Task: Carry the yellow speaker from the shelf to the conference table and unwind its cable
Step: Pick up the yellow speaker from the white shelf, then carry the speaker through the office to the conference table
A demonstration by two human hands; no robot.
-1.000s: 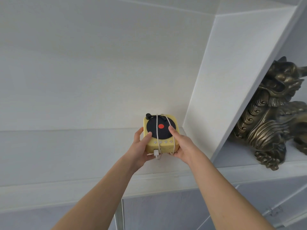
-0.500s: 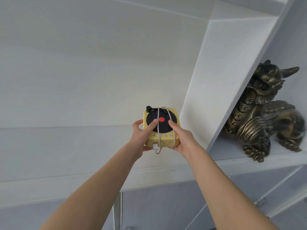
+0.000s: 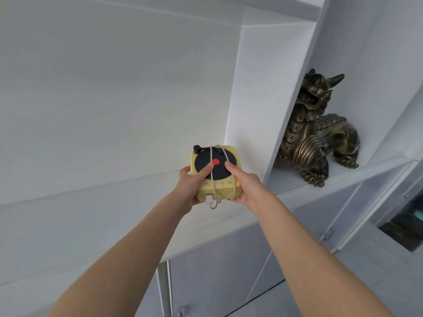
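Observation:
The yellow speaker [image 3: 225, 186] is a small box with a black disc and a red dot on top. I hold it just above the white shelf [image 3: 114, 216], near the shelf's right-hand divider. A white cable [image 3: 212, 177] is wound around it, and its plug end hangs at the front. My left hand [image 3: 191, 186] grips the left side with the thumb on the disc. My right hand [image 3: 246, 186] grips the right side, thumb on top too.
A white divider panel [image 3: 258, 110] stands right of the speaker. Behind it a bronze beast statue [image 3: 318, 138] sits in the neighbouring compartment. White cabinet doors [image 3: 217, 271] with small handles run below the shelf. A dark opening [image 3: 405, 225] shows at the far right.
Both hands have lifted the speaker off the shelf and drawn it towards me. My view has turned left, so the statue appears further into the frame.

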